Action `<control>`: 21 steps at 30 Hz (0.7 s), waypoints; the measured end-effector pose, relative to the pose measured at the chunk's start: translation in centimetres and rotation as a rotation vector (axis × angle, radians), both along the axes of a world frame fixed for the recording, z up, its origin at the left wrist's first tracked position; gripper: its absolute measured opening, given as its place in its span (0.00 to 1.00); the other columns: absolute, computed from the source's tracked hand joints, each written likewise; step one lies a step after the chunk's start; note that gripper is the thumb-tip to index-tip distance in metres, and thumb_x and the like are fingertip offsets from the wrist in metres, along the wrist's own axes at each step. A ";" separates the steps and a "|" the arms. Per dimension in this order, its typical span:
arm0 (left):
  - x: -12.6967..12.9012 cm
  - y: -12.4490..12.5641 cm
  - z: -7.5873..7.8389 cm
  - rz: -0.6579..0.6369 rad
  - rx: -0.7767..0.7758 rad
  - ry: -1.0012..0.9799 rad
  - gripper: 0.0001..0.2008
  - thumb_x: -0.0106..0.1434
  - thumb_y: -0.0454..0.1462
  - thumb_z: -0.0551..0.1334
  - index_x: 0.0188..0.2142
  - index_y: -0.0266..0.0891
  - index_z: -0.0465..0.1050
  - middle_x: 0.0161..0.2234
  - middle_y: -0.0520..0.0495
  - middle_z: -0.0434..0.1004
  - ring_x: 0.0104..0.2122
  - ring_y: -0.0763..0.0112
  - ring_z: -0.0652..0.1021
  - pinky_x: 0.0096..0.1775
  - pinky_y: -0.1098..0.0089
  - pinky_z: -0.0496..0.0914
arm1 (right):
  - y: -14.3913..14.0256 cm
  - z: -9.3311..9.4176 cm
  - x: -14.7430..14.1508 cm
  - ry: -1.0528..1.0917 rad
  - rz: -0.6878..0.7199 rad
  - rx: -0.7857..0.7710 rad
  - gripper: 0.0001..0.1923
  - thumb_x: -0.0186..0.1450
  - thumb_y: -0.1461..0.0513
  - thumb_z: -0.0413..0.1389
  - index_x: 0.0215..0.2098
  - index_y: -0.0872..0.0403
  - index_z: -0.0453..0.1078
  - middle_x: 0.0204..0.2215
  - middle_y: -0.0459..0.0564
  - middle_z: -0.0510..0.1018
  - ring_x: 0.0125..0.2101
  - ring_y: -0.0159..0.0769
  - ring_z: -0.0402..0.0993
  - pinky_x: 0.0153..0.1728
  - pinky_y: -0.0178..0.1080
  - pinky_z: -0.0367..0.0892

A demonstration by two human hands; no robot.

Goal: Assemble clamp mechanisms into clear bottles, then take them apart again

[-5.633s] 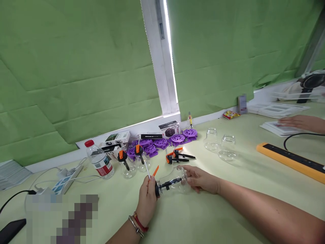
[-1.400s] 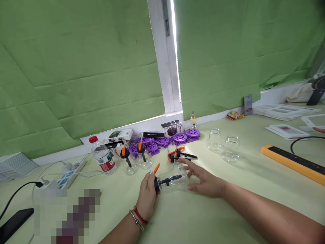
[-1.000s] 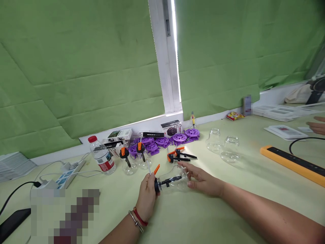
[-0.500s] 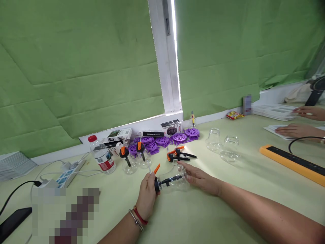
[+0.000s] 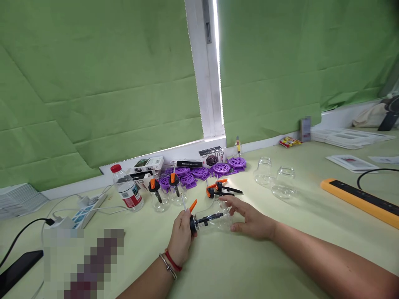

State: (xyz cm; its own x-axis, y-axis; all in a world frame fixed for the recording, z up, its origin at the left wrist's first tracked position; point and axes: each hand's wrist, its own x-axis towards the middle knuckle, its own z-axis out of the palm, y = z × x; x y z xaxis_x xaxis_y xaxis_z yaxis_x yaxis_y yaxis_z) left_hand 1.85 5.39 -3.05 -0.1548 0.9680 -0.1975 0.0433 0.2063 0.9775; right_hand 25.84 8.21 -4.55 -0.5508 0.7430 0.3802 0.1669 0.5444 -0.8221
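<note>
Two hands are working one clear jar, which is lying on its side on the pale green table, just in front of a loose pair of orange-and-black clamps. We are seeing the left hand curled shut around the jar's mouth end, where a black clamp with an orange lever is sitting, its bar running inside the glass. The right hand is cupping the jar's far end, fingers half curled against the glass, thumb underneath; it is steadying the jar more than squeezing it. We are judging the step as seating the clamp in the jar mouth. To do it well, we are advising that the right hand keep the jar from rolling while the left keeps the clamp in line with the neck, pressing gently, since thin glass or plastic walls may slip or crack under a skewed push. Both wrists are lying low, near the table; the left forearm, with bracelets, is coming in from below, the right forearm is stretching in from the lower right. Behind the hands, two finished jars with clamps are standing beside a water bottle, purple discs are lying along the wall, and two empty jars are waiting well apart to the right.
</note>
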 end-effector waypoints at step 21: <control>0.1 -0.4 -0.2 -0.044 0.104 0.042 0.22 0.60 0.56 0.50 0.26 0.40 0.61 0.18 0.57 0.61 0.18 0.76 0.64 0.22 0.74 0.58 | 0.9 -0.6 0.0 0.005 0.048 -0.214 0.38 0.59 0.45 0.53 0.62 0.53 0.54 0.45 0.53 0.69 0.41 0.40 0.66 0.43 0.44 0.64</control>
